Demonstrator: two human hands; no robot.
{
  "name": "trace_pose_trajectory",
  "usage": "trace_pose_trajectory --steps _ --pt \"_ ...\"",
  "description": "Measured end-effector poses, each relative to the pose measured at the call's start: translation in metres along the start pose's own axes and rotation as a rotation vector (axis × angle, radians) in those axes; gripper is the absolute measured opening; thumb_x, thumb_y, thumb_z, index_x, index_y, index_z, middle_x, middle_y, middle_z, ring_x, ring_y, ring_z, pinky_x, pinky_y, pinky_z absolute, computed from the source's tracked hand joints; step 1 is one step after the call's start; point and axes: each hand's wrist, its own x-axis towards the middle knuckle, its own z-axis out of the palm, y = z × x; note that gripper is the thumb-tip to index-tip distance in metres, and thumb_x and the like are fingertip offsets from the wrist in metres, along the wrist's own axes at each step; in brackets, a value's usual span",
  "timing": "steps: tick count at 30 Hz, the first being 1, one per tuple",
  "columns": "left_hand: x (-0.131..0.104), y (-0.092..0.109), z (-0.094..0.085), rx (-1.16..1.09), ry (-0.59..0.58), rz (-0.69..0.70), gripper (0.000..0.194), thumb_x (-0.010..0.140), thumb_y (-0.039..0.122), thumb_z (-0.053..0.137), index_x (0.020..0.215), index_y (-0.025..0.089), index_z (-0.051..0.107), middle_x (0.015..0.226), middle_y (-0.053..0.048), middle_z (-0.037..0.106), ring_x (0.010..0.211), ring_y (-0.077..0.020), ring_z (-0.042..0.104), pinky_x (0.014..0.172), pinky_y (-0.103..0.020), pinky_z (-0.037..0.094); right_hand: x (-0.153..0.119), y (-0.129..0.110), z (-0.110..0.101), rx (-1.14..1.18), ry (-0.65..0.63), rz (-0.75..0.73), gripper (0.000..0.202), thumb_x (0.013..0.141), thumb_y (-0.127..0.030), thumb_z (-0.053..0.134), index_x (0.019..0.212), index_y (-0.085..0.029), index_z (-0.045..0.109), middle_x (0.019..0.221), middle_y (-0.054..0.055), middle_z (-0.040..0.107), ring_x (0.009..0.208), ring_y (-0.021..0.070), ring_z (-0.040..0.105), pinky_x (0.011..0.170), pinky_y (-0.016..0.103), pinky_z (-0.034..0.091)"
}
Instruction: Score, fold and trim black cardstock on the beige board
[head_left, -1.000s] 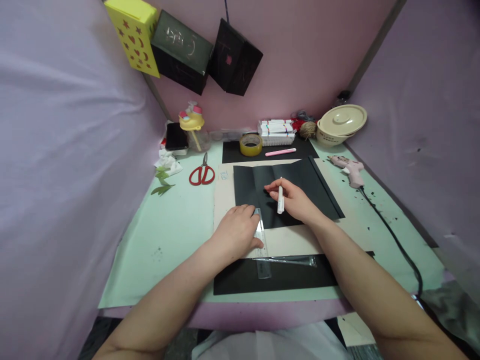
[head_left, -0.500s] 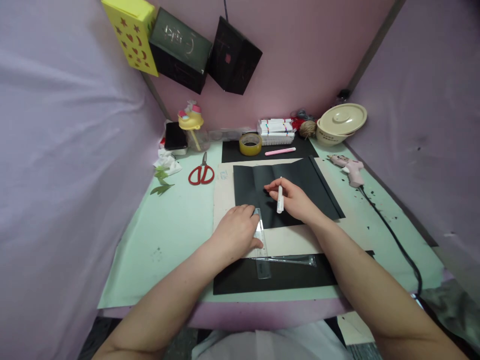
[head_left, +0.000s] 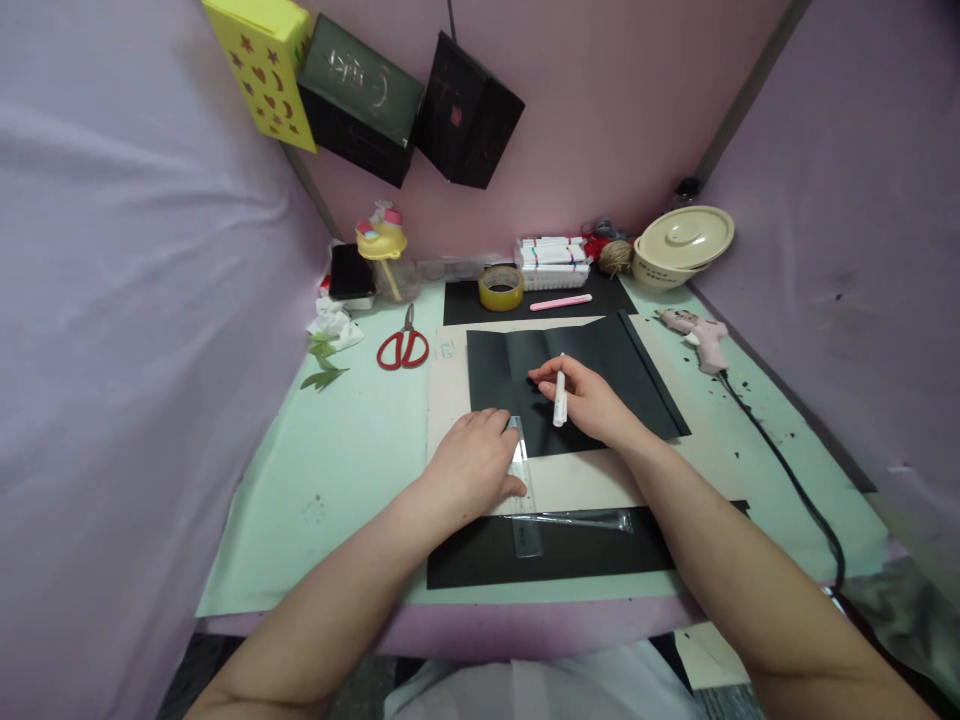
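Note:
My left hand [head_left: 474, 462] rests over a clear ruler [head_left: 528, 540], its fingers curled on the ruler's upper part and its thumb near the middle. Between the fingers of my right hand [head_left: 586, 396] is a white marker pen [head_left: 560, 398], held nearly upright. Both hands are over a creased black sheet of card [head_left: 600, 350] with a folded strip along its right edge. The ruler's far end overlaps the card's lower edge. Under the card lies a cream board [head_left: 450, 400]. The pen's lower tip and the fingertips of my left hand are partly hidden.
Red-handled scissors [head_left: 403, 350] lie to the left. A yellow tape roll [head_left: 501, 300], a pink pen [head_left: 561, 302] and a box of markers [head_left: 553, 275] are at the back. At right lies a pink glue gun [head_left: 701, 340] with its cord. Another black sheet [head_left: 472, 560] is in front.

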Motion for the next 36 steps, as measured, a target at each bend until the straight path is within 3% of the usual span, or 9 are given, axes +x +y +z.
trace_pose_trajectory --steps 24,31,36 --pt "-0.0003 0.0005 -0.0002 0.02 -0.006 -0.006 0.045 0.075 0.048 0.076 0.101 0.012 0.064 0.11 -0.013 0.061 0.101 -0.0291 0.06 0.085 -0.039 0.051 -0.0007 -0.0004 0.0002 -0.033 -0.003 -0.018 0.019 0.085 -0.033 0.06 0.103 -0.026 0.062 0.113 0.003 0.068 0.105 0.0216 0.063 0.095 0.044 0.046" --pt "-0.0014 0.0018 -0.0026 0.009 -0.011 -0.025 0.049 0.073 0.047 0.078 0.104 0.012 0.065 0.115 -0.014 0.057 0.108 -0.0305 0.055 0.09 -0.041 0.049 -0.0003 0.0006 0.0008 -0.044 0.003 -0.016 0.019 0.085 -0.033 0.061 0.102 -0.025 0.061 0.112 0.003 0.068 0.104 0.0211 0.063 0.094 0.042 0.047" --pt "-0.0022 0.0026 -0.0041 0.014 -0.01 -0.037 0.049 0.073 0.047 0.077 0.105 0.012 0.065 0.111 -0.012 0.055 0.107 -0.0296 0.051 0.088 -0.039 0.047 -0.0041 -0.0074 0.0049 -0.075 0.113 -0.062 0.023 0.092 -0.042 0.053 0.105 -0.024 0.06 0.102 0.003 0.069 0.091 0.0188 0.065 0.085 0.037 0.049"
